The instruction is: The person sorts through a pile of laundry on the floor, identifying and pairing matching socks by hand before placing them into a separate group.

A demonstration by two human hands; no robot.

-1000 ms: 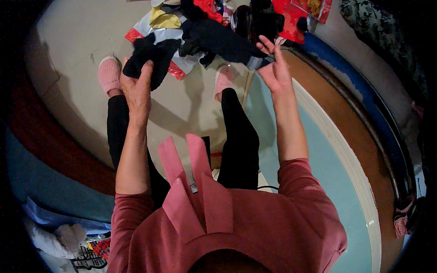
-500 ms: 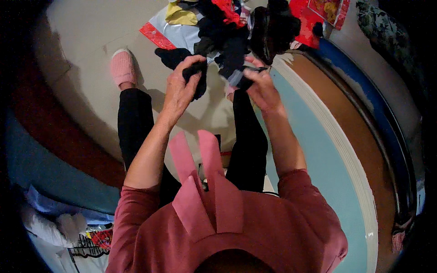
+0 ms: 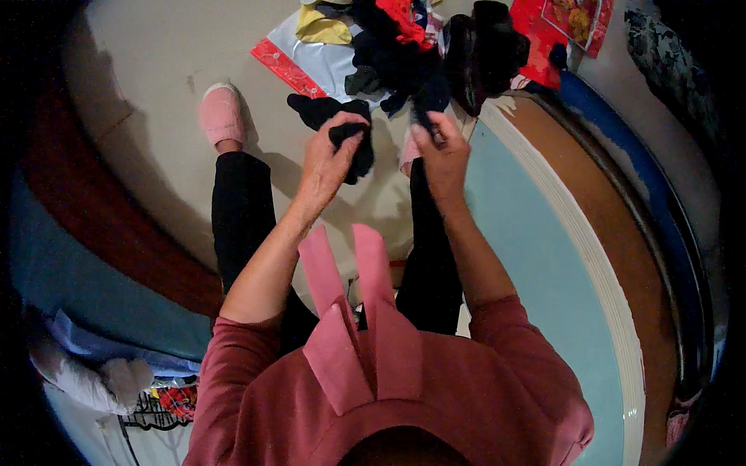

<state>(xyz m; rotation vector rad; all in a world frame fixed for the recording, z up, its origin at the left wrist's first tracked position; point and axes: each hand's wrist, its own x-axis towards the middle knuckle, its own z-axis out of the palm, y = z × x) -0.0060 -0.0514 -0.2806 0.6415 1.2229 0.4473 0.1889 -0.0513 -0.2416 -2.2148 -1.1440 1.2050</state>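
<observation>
A bunched black sock (image 3: 359,159) is gripped in my left hand (image 3: 326,159), its fingers wrapped round the cloth, and a loose end stretches out past the knuckles to the far left. To the right, my right hand (image 3: 443,159) pinches a dark sock (image 3: 429,101) whose other end runs up against the pile beyond. That pile of dark clothes (image 3: 388,58) lies just past both hands on a white and red plastic bag (image 3: 291,70). Where the right-hand sock ends and the pile begins is hard to make out.
A yellow cloth (image 3: 322,27) and a red garment (image 3: 404,22) lie at the pile's far side. Beside it are black boots (image 3: 482,58) and a red printed bag (image 3: 536,46). A light blue panel with a white edge (image 3: 536,225) curves along my right. My pink slippers (image 3: 221,113) rest on the floor.
My right hand has turned, and the grey-ended dark sock it held crosswise now points away toward the pile. My left hand keeps the black sock; the whole view has shifted slightly.
</observation>
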